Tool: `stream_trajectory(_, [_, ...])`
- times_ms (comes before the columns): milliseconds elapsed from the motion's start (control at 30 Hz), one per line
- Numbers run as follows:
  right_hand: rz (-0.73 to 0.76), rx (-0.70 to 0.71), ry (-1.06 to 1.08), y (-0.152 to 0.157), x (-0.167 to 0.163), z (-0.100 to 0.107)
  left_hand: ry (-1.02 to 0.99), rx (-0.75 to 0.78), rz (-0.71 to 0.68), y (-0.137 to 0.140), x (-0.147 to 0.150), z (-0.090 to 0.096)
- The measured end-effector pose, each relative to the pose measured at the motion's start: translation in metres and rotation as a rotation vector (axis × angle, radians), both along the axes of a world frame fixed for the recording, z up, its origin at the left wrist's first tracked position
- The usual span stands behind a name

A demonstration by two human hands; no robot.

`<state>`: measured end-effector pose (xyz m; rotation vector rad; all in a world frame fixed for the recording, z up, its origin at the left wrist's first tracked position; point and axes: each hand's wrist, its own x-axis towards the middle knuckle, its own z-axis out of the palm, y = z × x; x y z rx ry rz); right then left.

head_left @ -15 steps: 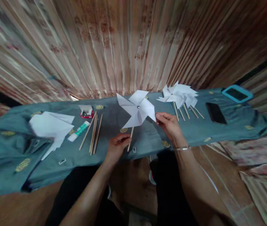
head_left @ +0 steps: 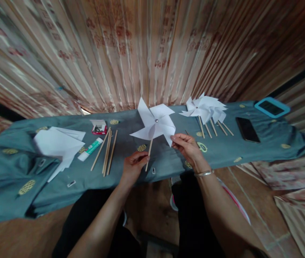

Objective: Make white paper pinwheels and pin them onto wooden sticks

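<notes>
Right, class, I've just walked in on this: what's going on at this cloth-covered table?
A person holds a white paper pinwheel upright by its stick in the left hand, while the right hand holds the edge of one blade. More pinwheels lie overlapping on the right. On the left are loose sticks, a green-and-white tube, an open red box and white paper pieces.

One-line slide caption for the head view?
Left hand holds a white paper pinwheel by its stick; right hand touches one blade.

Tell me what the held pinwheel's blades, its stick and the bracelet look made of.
Blades: probably matte white paper, thin, straight-edged and folded. Stick: likely plain wood, pale tan and dull. Bracelet: seemingly polished metal, silvery with bright glints.
</notes>
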<state>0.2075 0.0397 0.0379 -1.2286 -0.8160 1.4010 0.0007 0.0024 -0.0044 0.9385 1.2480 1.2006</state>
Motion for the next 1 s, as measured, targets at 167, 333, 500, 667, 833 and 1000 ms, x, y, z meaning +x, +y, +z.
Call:
stream_trajectory(167, [0.087, 0.010, -0.056, -0.004, -0.009, -0.001, -0.012, 0.009, 0.012, 0.001, 0.001, 0.001])
stream_trajectory(333, [0.141, 0.008, -0.079, -0.006, -0.019, -0.003, -0.021, 0.003, 0.015, 0.000, 0.002, 0.002])
stream_trajectory(500, [0.185, 0.007, -0.067, -0.006, -0.028, -0.007, -0.002, 0.025, -0.014, 0.000, 0.002, 0.001])
stream_trajectory(667, [0.293, 0.048, -0.137, -0.009, -0.037, -0.007, -0.006, 0.042, -0.023, 0.000, 0.001, -0.001])
stream_trajectory(833, [0.396, 0.062, -0.215, -0.013, -0.026, -0.002, 0.006, 0.047, -0.008, 0.000, 0.000, 0.000])
stream_trajectory(1000, [0.146, 0.115, -0.242, -0.004, 0.012, -0.001, -0.006, 0.014, 0.008, 0.000, -0.001, 0.004])
